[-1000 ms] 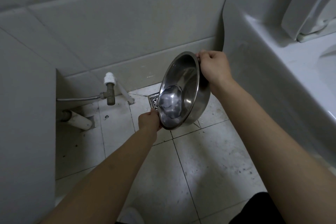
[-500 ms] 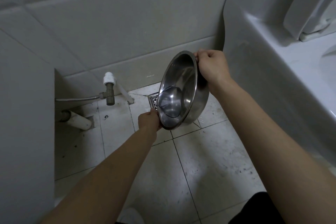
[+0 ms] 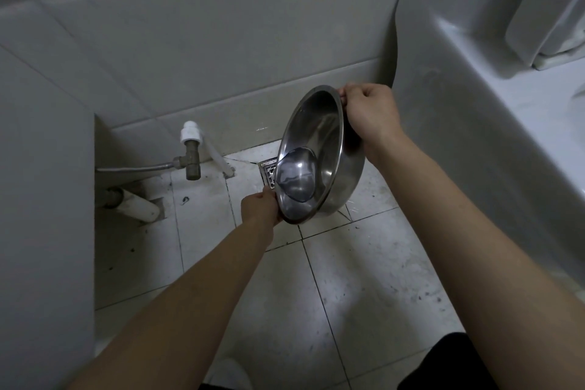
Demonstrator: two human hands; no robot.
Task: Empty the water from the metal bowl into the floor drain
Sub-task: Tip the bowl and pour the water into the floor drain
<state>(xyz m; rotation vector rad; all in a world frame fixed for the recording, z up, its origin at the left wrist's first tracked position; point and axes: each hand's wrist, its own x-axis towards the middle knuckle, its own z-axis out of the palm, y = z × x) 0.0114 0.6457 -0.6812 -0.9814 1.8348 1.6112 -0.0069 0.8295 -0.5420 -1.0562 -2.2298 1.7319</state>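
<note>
Bowl (image 3: 319,161): held in the air above the floor, tipped steeply onto its edge, the opening turned toward the camera and to the left; the lower rim is over the drain.
Water: a small dark pool (image 3: 296,177) is seen low inside the bowl against the lower rim; whether any is running out cannot be told.
Drain (image 3: 268,171): a square metal grate set in the floor near the wall, half hidden behind the bowl's lower rim.
Right hand (image 3: 370,115): grip closed on the bowl's upper rim, thumb on the near side, fingers curled behind.
Left hand (image 3: 259,207): grip closed on the bowl's lower rim, fingers hidden under the metal.
Floor (image 3: 364,279): pale tiles with dark grout lines and scattered dirt specks.
Valve (image 3: 191,152): a brass fitting with a white cap, left of the drain, against the wall, with a hose attached.
Pipe (image 3: 136,204): white, lying low at the left.
Toilet (image 3: 474,123): white, to the right of the bowl.
</note>
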